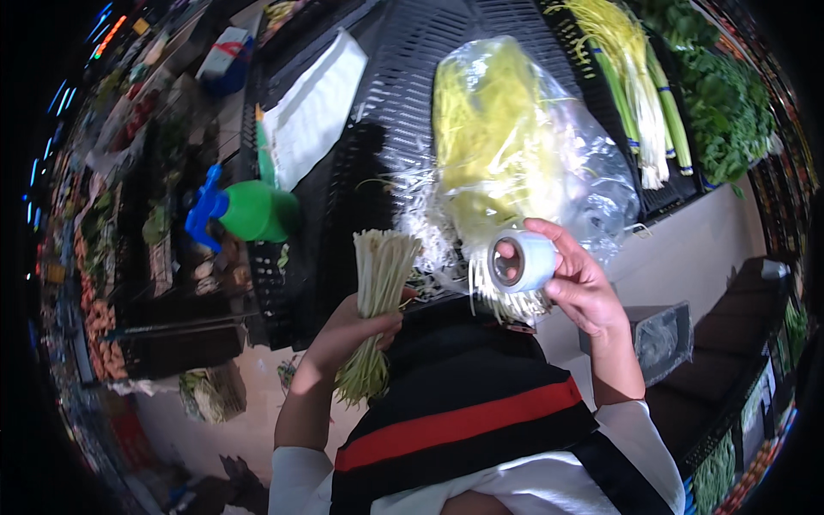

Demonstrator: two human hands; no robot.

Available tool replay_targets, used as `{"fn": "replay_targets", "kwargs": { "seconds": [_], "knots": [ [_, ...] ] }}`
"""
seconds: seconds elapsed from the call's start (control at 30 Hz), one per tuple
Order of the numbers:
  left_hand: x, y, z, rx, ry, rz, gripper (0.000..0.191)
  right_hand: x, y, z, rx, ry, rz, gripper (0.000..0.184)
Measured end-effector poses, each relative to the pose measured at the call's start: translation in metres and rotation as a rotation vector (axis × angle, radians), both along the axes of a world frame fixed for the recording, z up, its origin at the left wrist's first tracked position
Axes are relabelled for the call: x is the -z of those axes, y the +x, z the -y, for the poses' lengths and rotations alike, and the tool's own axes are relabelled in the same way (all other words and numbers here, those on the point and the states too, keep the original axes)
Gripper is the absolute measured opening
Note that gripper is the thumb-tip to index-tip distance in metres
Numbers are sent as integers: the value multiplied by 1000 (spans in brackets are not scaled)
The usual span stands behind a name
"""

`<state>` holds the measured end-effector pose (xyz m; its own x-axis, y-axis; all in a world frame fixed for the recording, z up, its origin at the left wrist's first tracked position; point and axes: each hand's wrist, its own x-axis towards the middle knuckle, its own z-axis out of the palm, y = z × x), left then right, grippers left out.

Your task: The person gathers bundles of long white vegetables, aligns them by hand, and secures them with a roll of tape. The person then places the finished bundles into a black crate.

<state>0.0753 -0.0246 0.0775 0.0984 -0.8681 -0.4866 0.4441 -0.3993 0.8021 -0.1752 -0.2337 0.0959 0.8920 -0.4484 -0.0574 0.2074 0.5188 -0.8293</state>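
Note:
My left hand (370, 322) is closed around a bundle of pale-stemmed vegetables (384, 267), its cut white ends up and its green leafy tips hanging down. To the right, my right hand (579, 280) holds a roll of clear tape (524, 261), with a fingertip showing through the core. Just beyond the roll lies a clear plastic bag (502, 135) full of yellow-green stalks, whose white ends stick out towards me. Loose white stem scraps (425, 219) lie beside the bag on a black slatted crate (402, 84).
A green spray bottle (261, 210) with a blue head stands at left, near a white sheet (315, 109). Banded yellow and green stalks (644, 116) and leafy greens (727, 109) lie at upper right. A grey bin (663, 341) stands below at right.

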Motion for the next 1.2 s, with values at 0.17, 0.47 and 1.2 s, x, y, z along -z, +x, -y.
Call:
{"fn": "replay_targets", "kwargs": {
  "seconds": [0.17,0.47,1.2],
  "knots": [
    [8,3,-4,-36,28,24,47,15,45,-26,-161,-70,-133,61],
    [23,13,-7,-143,20,4,47,55,95,-47,-227,-109,86,32],
    [109,23,-13,15,-51,-74,24,149,102,-66,-494,-84,-277,46]
  ]
}}
